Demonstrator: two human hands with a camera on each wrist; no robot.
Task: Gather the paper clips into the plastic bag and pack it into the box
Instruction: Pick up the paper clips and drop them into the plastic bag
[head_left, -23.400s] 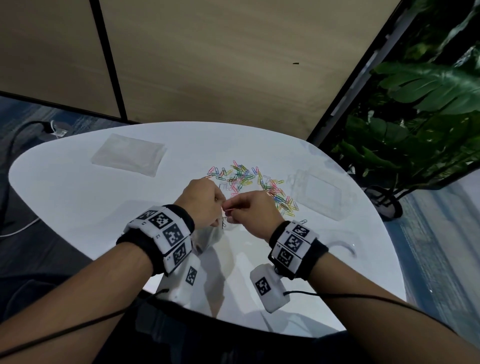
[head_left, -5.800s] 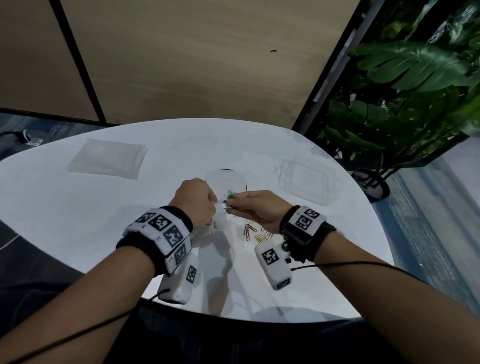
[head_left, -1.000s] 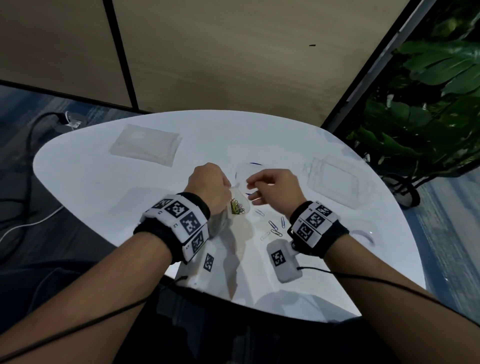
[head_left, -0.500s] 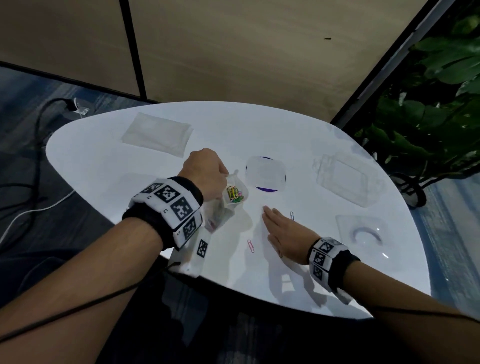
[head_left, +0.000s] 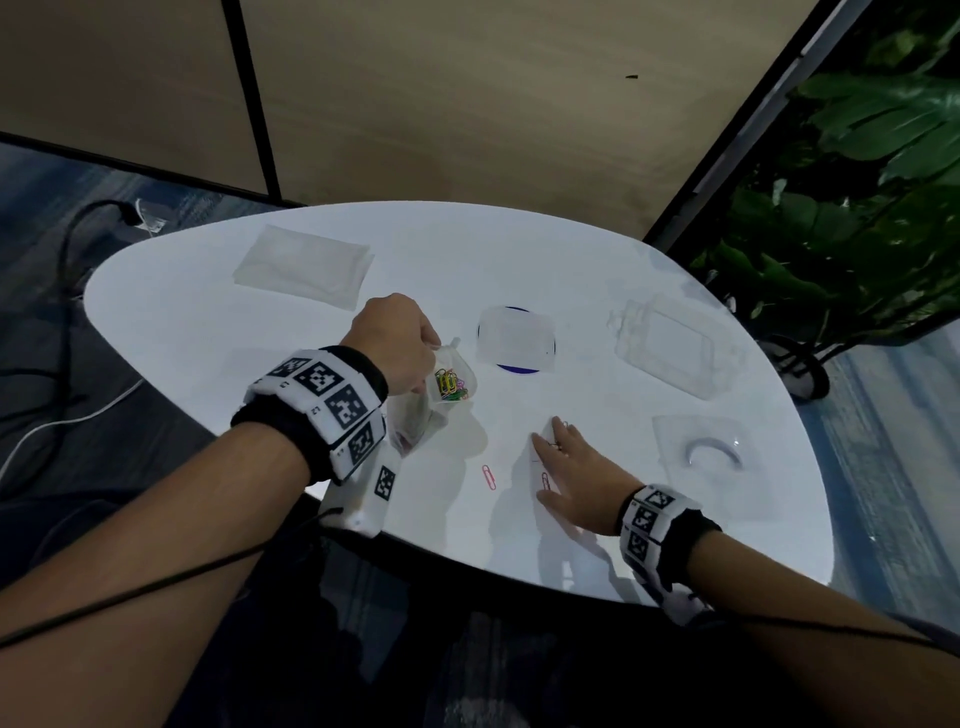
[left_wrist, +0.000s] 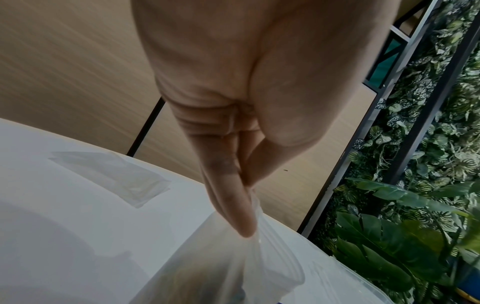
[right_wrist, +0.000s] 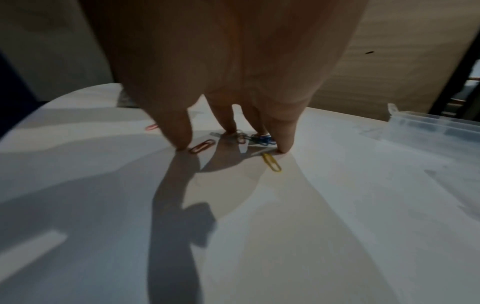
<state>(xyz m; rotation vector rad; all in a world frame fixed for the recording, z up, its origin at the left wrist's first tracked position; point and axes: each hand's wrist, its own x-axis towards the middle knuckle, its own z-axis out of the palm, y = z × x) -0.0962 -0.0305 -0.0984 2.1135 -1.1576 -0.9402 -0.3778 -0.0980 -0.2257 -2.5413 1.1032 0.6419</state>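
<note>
My left hand (head_left: 397, 340) pinches the top edge of a clear plastic bag (head_left: 441, 387), held just above the white table (head_left: 208, 322); a bunch of coloured paper clips (head_left: 451, 385) shows inside it. In the left wrist view the fingers (left_wrist: 233, 205) close on the bag (left_wrist: 233, 267). My right hand (head_left: 560, 457) lies flat on the table right of the bag, fingers straight, over loose clips. Under its fingertips (right_wrist: 182, 137) are a red clip (right_wrist: 202, 146), blue clips (right_wrist: 262, 140) and a yellow clip (right_wrist: 271, 162). A pink clip (head_left: 488, 476) lies apart to the left.
A clear plastic box (head_left: 675, 348) stands at the right rear, with a clear lid-like piece (head_left: 701, 452) nearer me. A round clear cover on a blue disc (head_left: 517, 340) sits mid-table. A stack of empty bags (head_left: 306, 267) lies at the back left. Plants stand beyond the right edge.
My right hand left the bag's mouth, dropped to the table and now lies flat over the loose clips. The left hand keeps hold of the bag.
</note>
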